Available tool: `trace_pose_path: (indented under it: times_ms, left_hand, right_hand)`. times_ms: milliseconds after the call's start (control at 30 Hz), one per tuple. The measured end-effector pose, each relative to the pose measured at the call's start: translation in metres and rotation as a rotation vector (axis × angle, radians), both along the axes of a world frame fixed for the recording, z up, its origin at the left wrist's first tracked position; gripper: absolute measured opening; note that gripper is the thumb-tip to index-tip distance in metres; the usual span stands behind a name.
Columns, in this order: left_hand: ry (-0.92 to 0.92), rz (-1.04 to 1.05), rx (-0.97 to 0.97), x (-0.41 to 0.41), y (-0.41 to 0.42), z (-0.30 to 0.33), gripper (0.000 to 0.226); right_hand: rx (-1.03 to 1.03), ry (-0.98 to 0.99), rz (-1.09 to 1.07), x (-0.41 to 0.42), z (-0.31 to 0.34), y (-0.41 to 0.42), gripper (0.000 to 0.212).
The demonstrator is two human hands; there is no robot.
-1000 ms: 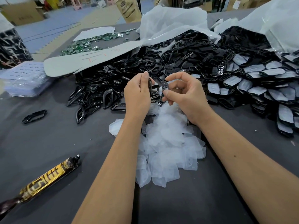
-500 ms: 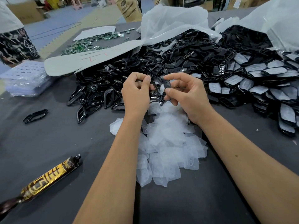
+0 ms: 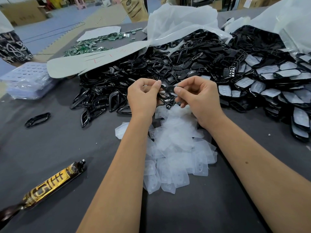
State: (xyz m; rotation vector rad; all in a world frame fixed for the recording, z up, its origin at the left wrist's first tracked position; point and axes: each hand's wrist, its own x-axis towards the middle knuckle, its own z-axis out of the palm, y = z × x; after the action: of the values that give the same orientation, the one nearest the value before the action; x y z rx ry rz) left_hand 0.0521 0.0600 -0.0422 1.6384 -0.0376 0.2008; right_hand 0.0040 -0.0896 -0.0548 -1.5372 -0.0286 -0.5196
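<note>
My left hand (image 3: 143, 96) and my right hand (image 3: 200, 98) meet above the table's middle and together pinch a small black plastic key-fob part (image 3: 167, 94) between thumbs and fingertips. Its details are partly hidden by my fingers. Under my hands lies a heap of translucent white button pads (image 3: 175, 148). Behind them spreads a large pile of black frames (image 3: 114, 91). To the right sit black shells fitted with white pads (image 3: 276, 88).
The dark grey table (image 3: 58, 143) carries a gold-and-black tube (image 3: 50, 185) at front left and one loose black frame (image 3: 37, 119). Clear plastic trays (image 3: 27, 79) sit at far left, green circuit boards (image 3: 94, 44) at the back, white plastic bags (image 3: 181, 21) behind the piles.
Both hands have stayed together over the white pads, shifting their fingers on the black part; my left thumb now presses its top edge. Someone's patterned clothing has appeared at far left.
</note>
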Motion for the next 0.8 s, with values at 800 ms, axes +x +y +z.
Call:
trace_pose_path:
  times_ms: [800]
  left_hand:
    - [0.047,-0.184,0.053,0.0045,0.0028,-0.0035,0.024]
  right_hand:
    - [-0.044,0.057,-0.171,0.0033,-0.0041,-0.0029,0.011]
